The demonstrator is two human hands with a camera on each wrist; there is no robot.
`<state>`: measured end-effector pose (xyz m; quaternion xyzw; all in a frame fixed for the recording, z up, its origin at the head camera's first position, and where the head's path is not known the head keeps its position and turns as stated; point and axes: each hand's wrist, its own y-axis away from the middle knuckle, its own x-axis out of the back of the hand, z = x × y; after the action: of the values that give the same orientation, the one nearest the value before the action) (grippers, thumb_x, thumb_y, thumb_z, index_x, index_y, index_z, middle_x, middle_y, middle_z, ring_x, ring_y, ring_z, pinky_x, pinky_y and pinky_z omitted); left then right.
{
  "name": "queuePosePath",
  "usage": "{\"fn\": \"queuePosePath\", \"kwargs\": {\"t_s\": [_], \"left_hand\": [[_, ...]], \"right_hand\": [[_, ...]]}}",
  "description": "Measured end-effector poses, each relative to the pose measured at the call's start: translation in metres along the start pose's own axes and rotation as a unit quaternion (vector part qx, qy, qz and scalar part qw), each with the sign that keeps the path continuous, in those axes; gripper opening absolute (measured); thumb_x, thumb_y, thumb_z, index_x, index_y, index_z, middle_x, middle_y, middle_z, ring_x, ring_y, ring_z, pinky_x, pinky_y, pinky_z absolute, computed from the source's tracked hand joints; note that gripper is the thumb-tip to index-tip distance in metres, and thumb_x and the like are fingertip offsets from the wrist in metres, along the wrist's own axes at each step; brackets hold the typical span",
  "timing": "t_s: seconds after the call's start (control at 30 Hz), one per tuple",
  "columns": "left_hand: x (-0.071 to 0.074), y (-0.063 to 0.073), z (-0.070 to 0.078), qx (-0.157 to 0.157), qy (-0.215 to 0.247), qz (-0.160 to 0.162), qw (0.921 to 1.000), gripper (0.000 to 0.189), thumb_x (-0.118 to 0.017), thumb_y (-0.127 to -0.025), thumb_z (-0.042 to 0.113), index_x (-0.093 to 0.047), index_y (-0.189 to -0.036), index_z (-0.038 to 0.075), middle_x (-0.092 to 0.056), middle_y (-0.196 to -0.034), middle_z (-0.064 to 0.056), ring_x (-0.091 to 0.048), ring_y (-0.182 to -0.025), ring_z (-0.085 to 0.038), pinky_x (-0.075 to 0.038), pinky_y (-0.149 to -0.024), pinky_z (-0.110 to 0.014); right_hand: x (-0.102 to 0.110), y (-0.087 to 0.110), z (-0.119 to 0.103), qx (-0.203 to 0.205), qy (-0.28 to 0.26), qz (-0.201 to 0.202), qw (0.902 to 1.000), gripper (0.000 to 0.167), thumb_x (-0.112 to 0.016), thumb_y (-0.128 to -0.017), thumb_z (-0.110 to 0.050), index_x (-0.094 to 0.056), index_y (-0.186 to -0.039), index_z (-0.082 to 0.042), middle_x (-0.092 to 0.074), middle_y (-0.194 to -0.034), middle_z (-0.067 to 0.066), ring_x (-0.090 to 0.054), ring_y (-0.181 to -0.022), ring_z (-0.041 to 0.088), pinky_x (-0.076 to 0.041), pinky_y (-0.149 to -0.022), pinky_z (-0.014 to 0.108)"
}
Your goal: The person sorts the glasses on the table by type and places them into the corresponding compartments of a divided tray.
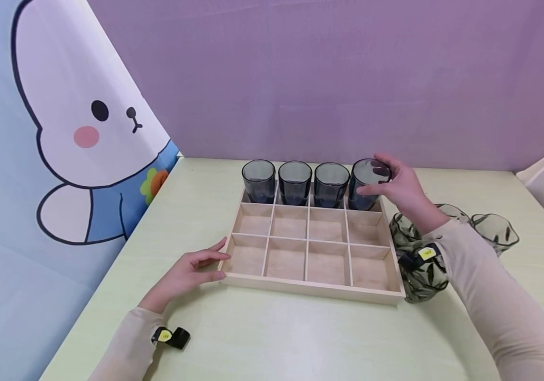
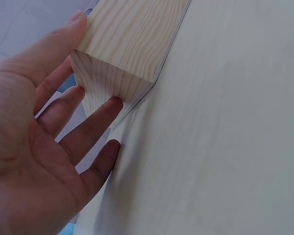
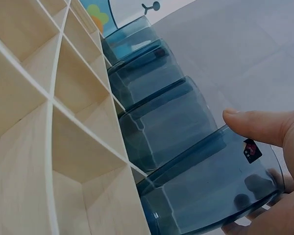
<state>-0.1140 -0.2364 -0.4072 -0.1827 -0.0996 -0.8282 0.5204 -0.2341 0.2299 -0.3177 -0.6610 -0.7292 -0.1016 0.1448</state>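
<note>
A wooden box with a grid of compartments lies on the table. In its back row stand blue-grey glasses: the leftmost glass, a second glass, a third glass and the rightmost glass. My right hand grips that rightmost glass near its rim, thumb on one side and fingers on the other. In the right wrist view, the lower end of the held glass sits inside its compartment. With loosely extended fingers, my left hand touches the box's outer wall at the front left corner.
Several grey-green glasses with wavy rims, such as the rear one and the front one, stand right of the box, partly hidden by my right arm. A purple backdrop rises behind the table.
</note>
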Motion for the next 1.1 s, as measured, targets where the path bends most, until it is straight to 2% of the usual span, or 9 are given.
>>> {"fn": "queuePosePath", "kwargs": {"t_s": [0.1, 0.3, 0.4, 0.47, 0.67, 0.77, 0.9, 1.1], "left_hand": [[0.0, 0.001, 0.0, -0.005, -0.001, 0.001, 1.0, 0.039, -0.076, -0.088, 0.008, -0.066, -0.124, -0.002, -0.036, -0.155, -0.017, -0.038, -0.139, -0.039, -0.04, -0.106, -0.036], [-0.001, 0.002, -0.001, 0.001, 0.002, 0.001, 1.0, 0.04, -0.076, -0.088, 0.009, -0.066, -0.125, -0.002, -0.036, -0.155, -0.016, -0.037, -0.139, -0.038, -0.039, -0.104, -0.022], [-0.001, 0.002, 0.0, 0.0, -0.001, 0.0, 1.0, 0.039, -0.076, -0.088, 0.009, -0.066, -0.125, -0.002, -0.035, -0.155, -0.016, -0.036, -0.139, -0.039, -0.039, -0.103, -0.02], [-0.001, 0.002, 0.0, -0.001, -0.003, 0.001, 1.0, 0.039, -0.076, -0.088, 0.009, -0.066, -0.124, -0.002, -0.036, -0.155, -0.017, -0.037, -0.139, -0.039, -0.039, -0.105, -0.024], [0.0, 0.001, 0.003, -0.001, -0.001, 0.004, 1.0, 0.038, -0.075, -0.088, 0.008, -0.066, -0.124, -0.002, -0.036, -0.155, -0.017, -0.036, -0.14, -0.039, -0.036, -0.108, -0.048], [0.0, 0.001, 0.003, -0.001, 0.001, 0.003, 1.0, 0.038, -0.075, -0.089, 0.008, -0.066, -0.124, -0.002, -0.035, -0.155, -0.017, -0.035, -0.14, -0.039, -0.034, -0.108, -0.051], [0.0, 0.002, 0.002, -0.001, 0.003, 0.003, 1.0, 0.038, -0.075, -0.089, 0.007, -0.066, -0.124, -0.002, -0.035, -0.155, -0.017, -0.036, -0.14, -0.038, -0.035, -0.109, -0.048], [0.0, 0.001, 0.0, -0.004, -0.002, 0.003, 1.0, 0.038, -0.076, -0.088, 0.009, -0.066, -0.124, -0.002, -0.036, -0.155, -0.017, -0.036, -0.14, -0.039, -0.038, -0.107, -0.032]], "right_hand": [[0.0, 0.0, 0.001, -0.002, 0.005, -0.005, 1.0, 0.096, -0.082, -0.08, -0.001, -0.025, -0.157, -0.005, -0.04, -0.153, 0.016, -0.037, -0.139, 0.031, -0.036, -0.111, 0.046], [-0.002, -0.002, 0.008, -0.013, 0.026, -0.015, 0.9995, 0.096, -0.082, -0.08, -0.001, -0.024, -0.157, -0.003, -0.039, -0.153, 0.019, -0.037, -0.139, 0.034, -0.036, -0.11, 0.047], [-0.001, -0.004, 0.011, -0.021, 0.029, -0.022, 0.9991, 0.096, -0.081, -0.081, -0.003, -0.023, -0.157, -0.003, -0.039, -0.153, 0.019, -0.036, -0.139, 0.035, -0.036, -0.11, 0.047], [0.001, -0.006, 0.012, -0.027, 0.024, -0.03, 0.9989, 0.094, -0.079, -0.083, -0.004, -0.022, -0.158, -0.003, -0.037, -0.154, 0.019, -0.035, -0.14, 0.035, -0.035, -0.111, 0.047], [0.007, -0.011, 0.012, -0.035, 0.015, -0.066, 0.997, 0.095, -0.076, -0.087, -0.003, -0.014, -0.158, -0.001, -0.027, -0.158, 0.021, -0.027, -0.145, 0.037, -0.028, -0.115, 0.052], [0.008, -0.013, 0.012, -0.034, 0.017, -0.076, 0.9964, 0.096, -0.075, -0.087, -0.003, -0.011, -0.158, -0.001, -0.025, -0.159, 0.022, -0.025, -0.146, 0.038, -0.028, -0.115, 0.053], [0.009, -0.013, 0.013, -0.031, 0.024, -0.078, 0.9962, 0.096, -0.075, -0.087, -0.004, -0.011, -0.158, 0.0, -0.025, -0.159, 0.022, -0.025, -0.146, 0.039, -0.029, -0.114, 0.054], [0.011, -0.012, 0.012, -0.03, 0.032, -0.087, 0.9952, 0.095, -0.074, -0.088, -0.006, -0.01, -0.159, -0.001, -0.023, -0.16, 0.023, -0.023, -0.146, 0.04, -0.027, -0.114, 0.055]]}}
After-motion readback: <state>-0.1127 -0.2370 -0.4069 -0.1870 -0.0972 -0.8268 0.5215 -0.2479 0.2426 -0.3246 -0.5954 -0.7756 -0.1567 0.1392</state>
